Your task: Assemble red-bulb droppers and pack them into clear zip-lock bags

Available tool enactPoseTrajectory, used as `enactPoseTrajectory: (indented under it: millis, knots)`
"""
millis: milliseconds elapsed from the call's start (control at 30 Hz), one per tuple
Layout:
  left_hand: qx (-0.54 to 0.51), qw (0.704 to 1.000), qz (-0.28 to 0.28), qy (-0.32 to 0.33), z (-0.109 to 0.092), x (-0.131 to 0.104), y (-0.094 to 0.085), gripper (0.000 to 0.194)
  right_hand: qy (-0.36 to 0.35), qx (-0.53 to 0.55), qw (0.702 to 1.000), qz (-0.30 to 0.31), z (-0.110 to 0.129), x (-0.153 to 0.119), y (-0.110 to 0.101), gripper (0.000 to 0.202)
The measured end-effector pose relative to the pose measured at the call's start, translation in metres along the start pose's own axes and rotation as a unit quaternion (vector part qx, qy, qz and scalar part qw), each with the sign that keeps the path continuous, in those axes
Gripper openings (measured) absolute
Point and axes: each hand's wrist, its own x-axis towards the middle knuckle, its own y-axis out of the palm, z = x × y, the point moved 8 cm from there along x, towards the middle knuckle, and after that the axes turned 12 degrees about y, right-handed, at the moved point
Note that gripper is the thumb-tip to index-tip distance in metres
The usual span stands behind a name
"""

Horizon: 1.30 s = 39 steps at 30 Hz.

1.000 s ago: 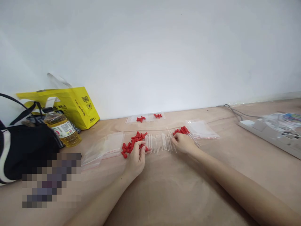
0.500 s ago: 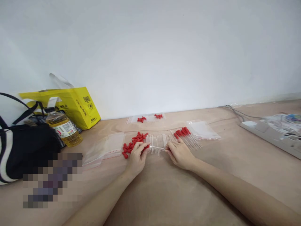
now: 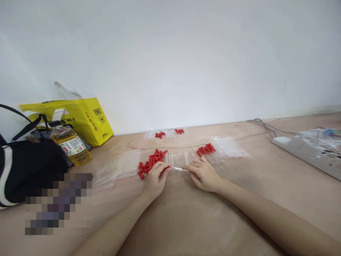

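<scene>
Between my hands a clear glass dropper tube (image 3: 179, 169) lies nearly level. My left hand (image 3: 157, 176) pinches a red rubber bulb (image 3: 165, 168) at the tube's left end; the fingers cover most of the bulb. My right hand (image 3: 203, 174) is closed on the tube's right end. Behind the held tube, several bare glass tubes (image 3: 183, 157) lie side by side. A heap of loose red rubber bulbs (image 3: 145, 166) sits just left of my left hand. Past my right hand, several droppers with red bulbs fitted (image 3: 212, 155) lie in a slanted row.
Clear zip bags (image 3: 129, 161) lie to the left, and another zip bag (image 3: 230, 146) to the right. A further bag with red bulbs (image 3: 167, 133) lies by the wall. An oil bottle (image 3: 71, 145), a yellow bag (image 3: 92, 121) and a black bag (image 3: 34, 170) stand left; a power strip (image 3: 306, 153) lies right.
My right hand has shifted slightly left along the tube, towards my left hand. My left hand keeps its pinch on the bulb, almost unmoved.
</scene>
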Motion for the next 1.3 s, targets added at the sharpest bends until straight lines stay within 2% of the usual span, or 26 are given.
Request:
enactPoseTrajectory:
  millis: [133, 333, 400, 667, 800, 900, 1067, 1200, 1300]
  knots:
    - [0.004, 1.0, 0.008, 0.022, -0.007, 0.0, 0.003, 0.02, 0.015, 0.016, 0.999, -0.048, 0.002, 0.001, -0.003, 0.019]
    - [0.042, 0.994, -0.014, 0.097, -0.019, -0.001, -0.001, 0.021, -0.036, -0.002, 0.995, -0.095, 0.009, -0.002, -0.002, 0.019]
    - [0.041, 0.993, -0.025, 0.105, -0.021, -0.002, -0.003, 0.022, -0.058, 0.007, 0.993, -0.101, 0.011, -0.005, -0.002, 0.022]
    - [-0.03, 0.997, -0.068, -0.014, -0.005, -0.01, -0.002, 0.023, -0.094, 0.041, 0.987, -0.12, 0.021, -0.01, -0.006, 0.027]
    - [-0.055, 0.997, -0.053, -0.03, -0.001, -0.012, 0.001, 0.025, -0.095, 0.022, 0.989, -0.109, 0.018, -0.008, -0.006, 0.03]
    - [-0.046, 0.999, -0.024, -0.005, -0.007, -0.01, 0.002, 0.023, -0.117, -0.01, 0.987, -0.106, 0.018, -0.009, -0.007, 0.032]
    - [0.008, 0.996, 0.002, 0.083, -0.027, -0.005, 0.002, 0.02, -0.15, -0.055, 0.977, -0.14, 0.023, -0.012, -0.01, 0.03]
    - [0.054, 0.99, 0.007, 0.131, -0.033, -0.006, 0.005, 0.022, -0.128, -0.057, 0.98, -0.138, 0.024, -0.011, -0.008, 0.028]
    - [0.066, 0.988, 0.008, 0.139, -0.031, -0.004, 0.007, 0.027, -0.086, -0.033, 0.987, -0.13, 0.019, -0.009, -0.007, 0.026]
